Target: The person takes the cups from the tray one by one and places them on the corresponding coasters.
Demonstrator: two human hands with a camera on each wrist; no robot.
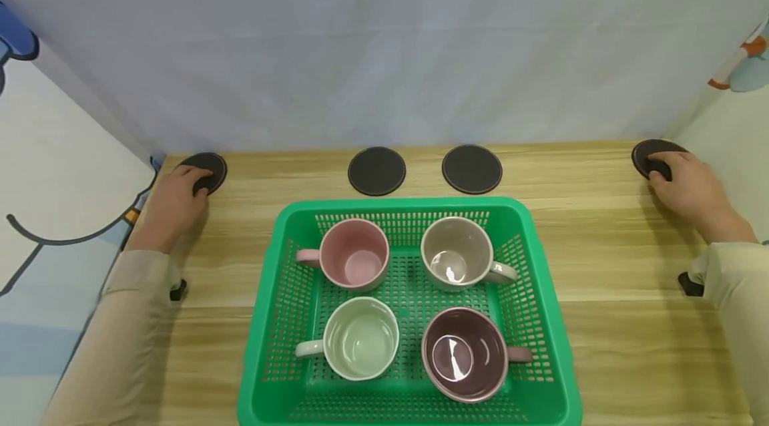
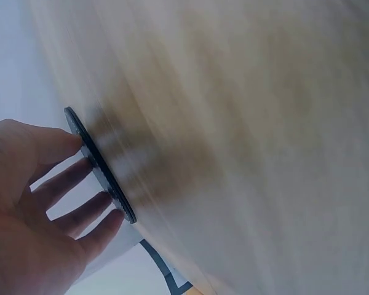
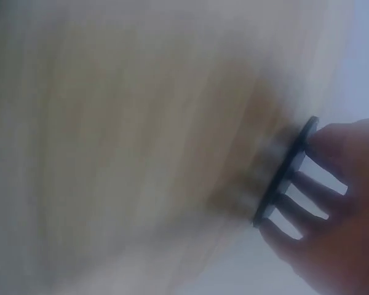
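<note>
Left coaster (image 1: 217, 172) and right coaster (image 1: 649, 147) lie under left hand (image 1: 174, 205) and right hand (image 1: 692, 190), fingers spread; best pressed evenly, flat.

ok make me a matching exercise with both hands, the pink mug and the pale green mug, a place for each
1. left hand
2. right hand
3. pink mug
4. pale green mug

A. basket, near left
B. on the rightmost coaster
C. basket, far left
D. on the leftmost coaster

Pairs: 1-D, 2-B, 3-C, 4-A
</note>
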